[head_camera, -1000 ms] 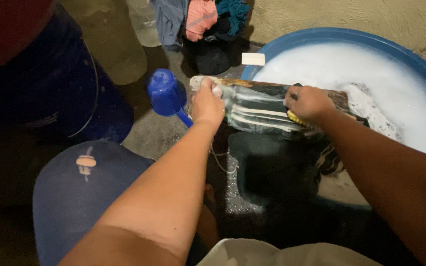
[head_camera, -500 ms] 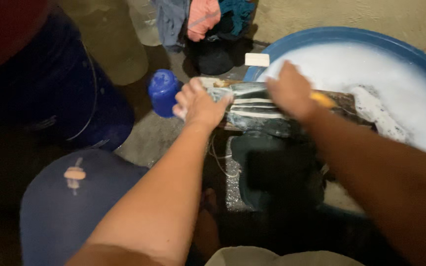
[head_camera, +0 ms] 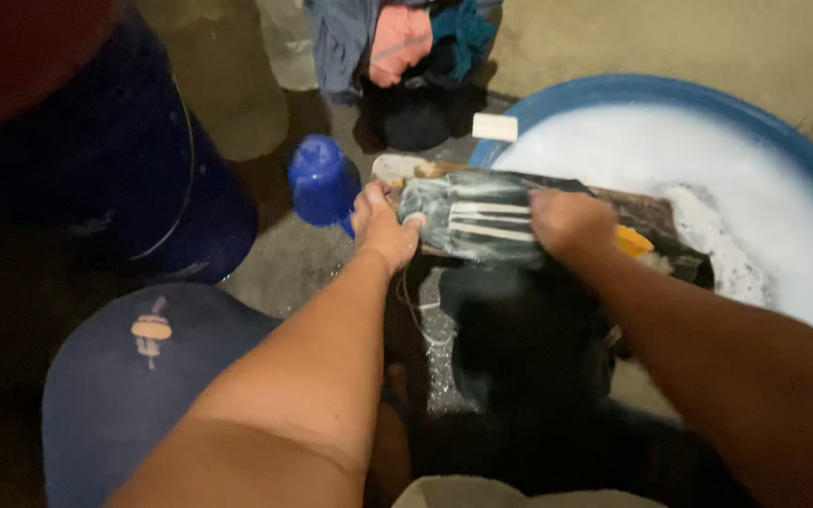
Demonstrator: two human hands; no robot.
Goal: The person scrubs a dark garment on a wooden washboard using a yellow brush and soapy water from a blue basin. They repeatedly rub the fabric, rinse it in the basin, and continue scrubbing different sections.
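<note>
A wet dark garment with white stripes (head_camera: 474, 218) lies stretched over a wooden washboard (head_camera: 397, 167) whose far end rests in a blue basin (head_camera: 613, 90) of white suds. My left hand (head_camera: 383, 226) presses down on the garment's near-left end. My right hand (head_camera: 568, 222) is closed around a yellow brush (head_camera: 634, 242) and rests on the garment's right part. Dark wet cloth (head_camera: 519, 339) hangs down below the board.
A blue plastic cup (head_camera: 322, 179) stands on the concrete floor left of the board. A white soap bar (head_camera: 494, 127) sits on the basin's rim. A pile of clothes (head_camera: 397, 42) lies behind. A large dark blue barrel (head_camera: 96, 169) stands at the left, my knee (head_camera: 143, 376) below it.
My right hand slid left along the garment, then shifted slightly back with the brush. My left hand stayed on the garment's left end. The view moved a little.
</note>
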